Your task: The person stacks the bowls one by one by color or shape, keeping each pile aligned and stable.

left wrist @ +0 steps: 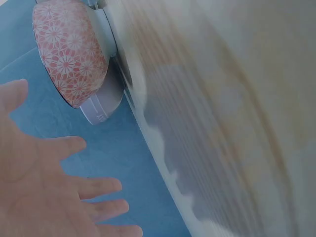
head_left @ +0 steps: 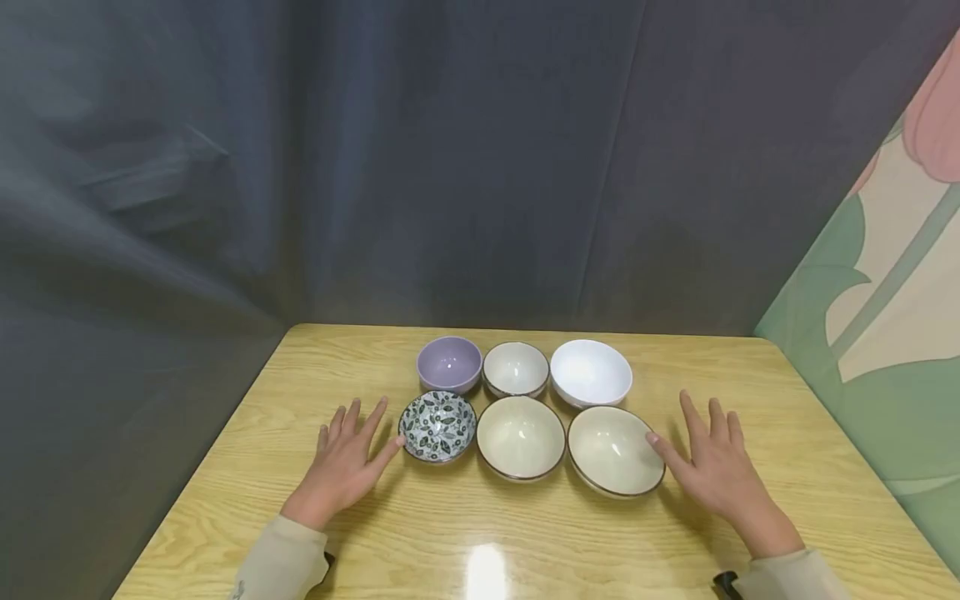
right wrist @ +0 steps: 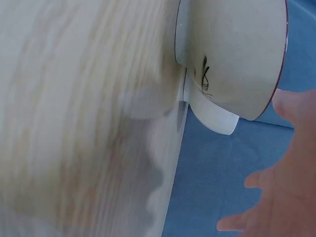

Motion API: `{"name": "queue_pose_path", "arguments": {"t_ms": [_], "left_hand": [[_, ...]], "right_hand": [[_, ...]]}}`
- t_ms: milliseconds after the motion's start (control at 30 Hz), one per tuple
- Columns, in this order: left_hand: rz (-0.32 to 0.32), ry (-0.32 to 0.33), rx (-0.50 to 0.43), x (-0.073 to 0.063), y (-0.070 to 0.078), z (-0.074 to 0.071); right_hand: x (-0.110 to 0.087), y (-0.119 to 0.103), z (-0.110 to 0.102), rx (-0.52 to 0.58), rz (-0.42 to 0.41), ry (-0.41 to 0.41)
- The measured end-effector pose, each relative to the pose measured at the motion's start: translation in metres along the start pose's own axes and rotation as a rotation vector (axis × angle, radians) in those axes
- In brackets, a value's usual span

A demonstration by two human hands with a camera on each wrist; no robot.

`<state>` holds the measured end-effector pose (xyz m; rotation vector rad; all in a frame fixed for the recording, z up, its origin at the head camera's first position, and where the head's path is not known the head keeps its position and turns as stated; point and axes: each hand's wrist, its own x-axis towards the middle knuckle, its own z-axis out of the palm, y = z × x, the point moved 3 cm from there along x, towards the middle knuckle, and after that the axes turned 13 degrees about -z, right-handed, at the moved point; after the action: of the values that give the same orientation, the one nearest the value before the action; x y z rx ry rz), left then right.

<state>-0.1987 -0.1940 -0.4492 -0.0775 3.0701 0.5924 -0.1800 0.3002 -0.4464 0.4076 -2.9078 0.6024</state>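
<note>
In the head view my left hand (head_left: 341,467) has its fingers spread, its thumb tip right at the rim of a small leaf-patterned bowl (head_left: 438,427). That bowl's outside (left wrist: 69,52) shows red with white flowers in the left wrist view. My right hand (head_left: 716,475) is also spread, thumb overlapping the rim of the right cream bowl (head_left: 611,454). A second cream bowl (head_left: 521,437) with a dark rim stands between these two. Behind them, a purple bowl (head_left: 449,364), a small white bowl (head_left: 516,369) with a brown rim and a larger plain white bowl (head_left: 591,372) form a back row.
The bowls stand close together on a light wooden table (head_left: 420,533). A dark grey cloth (head_left: 480,167) hangs behind the table and along its left side. On the right is a panel (head_left: 892,300) with large painted flowers and leaves.
</note>
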Motion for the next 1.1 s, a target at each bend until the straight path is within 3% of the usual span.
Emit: {"name": "queue_pose_path", "arguments": {"t_ms": [167, 333, 467, 567, 867, 1100], "left_hand": [[-0.005, 0.026, 0.029, -0.004, -0.001, -0.004], [-0.054, 0.14, 0.106, -0.013, 0.004, -0.018], [-0.076, 0.243, 0.043, -0.021, 0.018, -0.035], [-0.06, 0.282, -0.016, -0.024, 0.032, -0.045], [-0.105, 0.247, -0.075, -0.024, 0.062, -0.057], [-0.091, 0.177, -0.076, -0.021, 0.085, -0.061]], "right_hand": [[0.001, -0.006, -0.003, 0.012, -0.005, 0.003], [0.007, -0.029, -0.014, 0.001, -0.031, 0.055], [0.022, -0.063, -0.028, -0.013, -0.075, 0.155], [0.036, -0.087, -0.033, 0.006, -0.1, 0.192], [0.078, -0.137, -0.007, 0.073, -0.113, 0.054], [0.094, -0.152, 0.017, 0.08, -0.117, -0.032]]}}
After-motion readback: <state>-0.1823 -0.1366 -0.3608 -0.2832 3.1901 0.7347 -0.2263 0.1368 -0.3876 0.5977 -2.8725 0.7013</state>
